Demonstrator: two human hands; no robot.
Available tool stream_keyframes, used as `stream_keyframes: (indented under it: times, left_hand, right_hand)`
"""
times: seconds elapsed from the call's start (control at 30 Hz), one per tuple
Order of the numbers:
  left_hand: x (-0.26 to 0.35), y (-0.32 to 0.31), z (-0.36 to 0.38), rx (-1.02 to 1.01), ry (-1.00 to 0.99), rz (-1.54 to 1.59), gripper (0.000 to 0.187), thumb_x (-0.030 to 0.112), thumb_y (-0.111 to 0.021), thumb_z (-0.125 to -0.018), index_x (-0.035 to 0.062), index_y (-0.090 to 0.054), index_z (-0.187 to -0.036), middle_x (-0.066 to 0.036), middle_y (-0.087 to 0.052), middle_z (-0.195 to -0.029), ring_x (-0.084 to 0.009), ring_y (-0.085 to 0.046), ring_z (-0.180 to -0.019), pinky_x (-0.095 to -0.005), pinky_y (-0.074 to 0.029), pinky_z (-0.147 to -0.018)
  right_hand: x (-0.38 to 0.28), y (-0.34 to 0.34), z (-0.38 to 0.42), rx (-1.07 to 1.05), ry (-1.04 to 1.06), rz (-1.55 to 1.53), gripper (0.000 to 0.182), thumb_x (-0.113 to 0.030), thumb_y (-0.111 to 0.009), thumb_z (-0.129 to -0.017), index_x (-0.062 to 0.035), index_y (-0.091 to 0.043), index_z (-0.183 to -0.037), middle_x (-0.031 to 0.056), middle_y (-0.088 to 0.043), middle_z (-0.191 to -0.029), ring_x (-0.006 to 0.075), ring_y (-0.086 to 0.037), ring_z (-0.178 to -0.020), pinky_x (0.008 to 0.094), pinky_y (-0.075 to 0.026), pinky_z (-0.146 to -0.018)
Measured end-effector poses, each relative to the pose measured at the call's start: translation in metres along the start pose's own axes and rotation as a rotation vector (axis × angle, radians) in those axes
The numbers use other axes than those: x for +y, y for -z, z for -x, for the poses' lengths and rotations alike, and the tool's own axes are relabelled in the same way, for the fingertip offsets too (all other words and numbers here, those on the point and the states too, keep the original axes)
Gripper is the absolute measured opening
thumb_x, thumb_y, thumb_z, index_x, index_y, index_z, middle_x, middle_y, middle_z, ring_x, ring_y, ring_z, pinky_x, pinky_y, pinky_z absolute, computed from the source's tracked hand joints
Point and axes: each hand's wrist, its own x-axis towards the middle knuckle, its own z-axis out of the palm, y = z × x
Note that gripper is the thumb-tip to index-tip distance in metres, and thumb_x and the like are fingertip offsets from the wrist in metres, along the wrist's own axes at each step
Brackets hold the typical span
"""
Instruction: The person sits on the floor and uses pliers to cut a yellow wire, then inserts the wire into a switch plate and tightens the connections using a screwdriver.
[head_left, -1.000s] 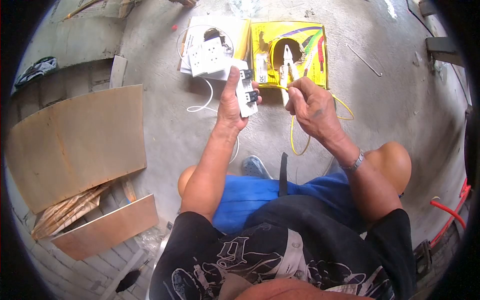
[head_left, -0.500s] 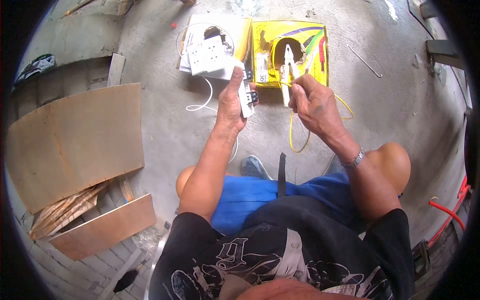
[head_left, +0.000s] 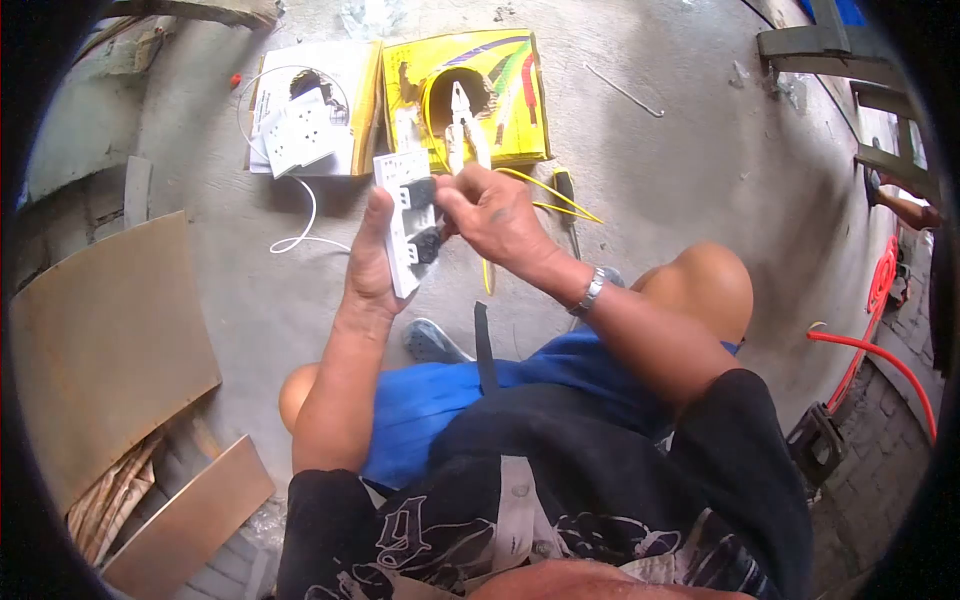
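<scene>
Panel (head_left: 396,235) is held in your left hand (head_left: 370,262), centre frame; your right hand (head_left: 495,215) has a narrow grip beside upper black module (head_left: 420,192), near yellow wire (head_left: 548,188).

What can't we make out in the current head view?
- Left hand: most fingers hidden behind the white socket plate.
- Right hand: fingertip contact unclear; its fingers hide whatever they pinch, including any end of the yellow wire.
- Yellow box: contents lost in the dark hole, partly behind the pliers.
- White box: print too small, washed out.
- Another person: cut off at the dark right edge.
</scene>
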Motion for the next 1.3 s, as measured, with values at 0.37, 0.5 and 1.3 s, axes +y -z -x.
stream_keyframes:
  times: [0.37,0.5,1.3]
  left_hand:
    - [0.05,0.01,0.001,0.163,-0.174,-0.109,0.075,0.061,-0.064,-0.078,-0.0045,-0.055,-0.112,-0.016,-0.064,-0.1,-0.0243,-0.066,-0.09,-0.0356,-0.057,-0.077]
    - [0.054,0.01,0.001,0.184,-0.208,-0.068,0.077,0.062,-0.064,-0.077,-0.0043,-0.054,-0.114,-0.016,-0.063,-0.1,-0.0241,-0.066,-0.089,-0.0356,-0.057,-0.078]
    - [0.029,0.011,-0.003,0.381,-0.106,-0.103,0.07,0.063,-0.069,-0.072,0.0035,-0.055,-0.106,-0.008,-0.061,-0.082,-0.014,-0.065,-0.07,-0.0265,-0.057,-0.059]
  right_hand:
    - [0.025,0.13,-0.098,0.444,0.111,0.532,0.027,-0.031,-0.061,-0.081,-0.0066,-0.071,-0.087,0.018,-0.068,-0.079,0.0313,-0.068,-0.078,0.0394,-0.053,-0.075]
    - [0.081,0.15,-0.096,0.337,-0.098,0.818,0.041,-0.033,-0.06,-0.083,0.0048,-0.066,-0.097,0.0155,-0.07,-0.081,0.0213,-0.068,-0.073,0.0309,-0.055,-0.07]
    - [-0.079,0.166,-0.106,0.157,0.185,0.846,0.037,-0.028,-0.062,-0.09,-0.0026,-0.057,-0.117,0.009,-0.065,-0.089,0.0121,-0.062,-0.08,0.0237,-0.052,-0.066]
